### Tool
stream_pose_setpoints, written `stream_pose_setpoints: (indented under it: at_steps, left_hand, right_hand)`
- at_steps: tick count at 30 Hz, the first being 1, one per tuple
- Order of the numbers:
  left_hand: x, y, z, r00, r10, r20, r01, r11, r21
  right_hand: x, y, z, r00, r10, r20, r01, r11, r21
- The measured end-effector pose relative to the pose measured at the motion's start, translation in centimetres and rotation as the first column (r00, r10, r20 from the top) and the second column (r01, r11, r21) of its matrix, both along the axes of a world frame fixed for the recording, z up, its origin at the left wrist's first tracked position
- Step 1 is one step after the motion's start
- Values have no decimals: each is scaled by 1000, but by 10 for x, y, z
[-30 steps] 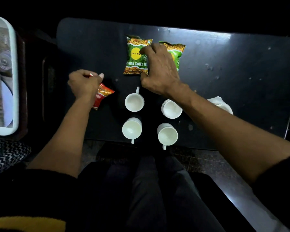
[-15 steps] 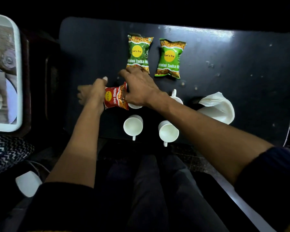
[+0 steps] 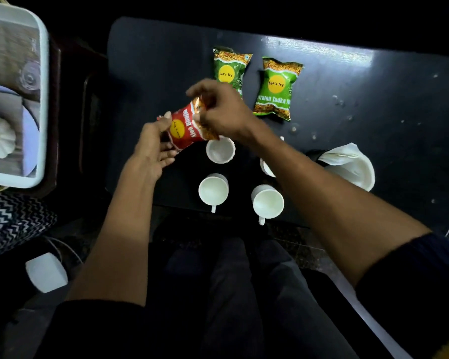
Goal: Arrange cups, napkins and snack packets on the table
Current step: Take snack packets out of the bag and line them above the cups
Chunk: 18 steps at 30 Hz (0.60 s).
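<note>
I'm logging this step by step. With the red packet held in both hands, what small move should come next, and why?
Probably lay the red packet flat on the table left of the two green packets. Both the right hand and the left hand hold it in the air, and that spot is bare.

The room is sitting dim, edges falling off into black. Light is glaring in a pale streak along the far side of the dark table [image 3: 347, 58]. The white cups [image 3: 213, 190] are glowing brightest. The wide lens is bowing the tray [image 3: 43, 99] at left.
</note>
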<state>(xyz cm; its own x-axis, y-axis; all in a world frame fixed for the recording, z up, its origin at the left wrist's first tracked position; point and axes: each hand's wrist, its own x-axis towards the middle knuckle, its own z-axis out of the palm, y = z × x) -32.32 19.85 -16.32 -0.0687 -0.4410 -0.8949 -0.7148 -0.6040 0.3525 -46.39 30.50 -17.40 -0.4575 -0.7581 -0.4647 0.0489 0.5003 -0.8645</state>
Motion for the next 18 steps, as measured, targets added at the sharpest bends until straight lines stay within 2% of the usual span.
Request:
stream_pose_setpoints:
  at_steps: [4,7,10,13,18]
  left_hand:
    - [-17,8,19,969,8,-247,18,995,100]
    - [-40,26,31,910,19,-415,33,992,118]
    - [-61,46,39,864,25,-503,54,988,143]
    - [-83,71,41,839,-12,-544,95,988,125]
    - [-115,112,37,825,-97,-556,158,985,64]
  right_hand:
    - [-28,10,21,929,-290,232,310,949,-53]
    - [-51,25,42,886,-408,218,426,904,-41]
    - [-68,44,56,845,-474,248,507,858,-87]
    - [-82,67,62,844,-452,289,498,860,-109]
    - [-100,107,61,884,-438,164,455,885,-92]
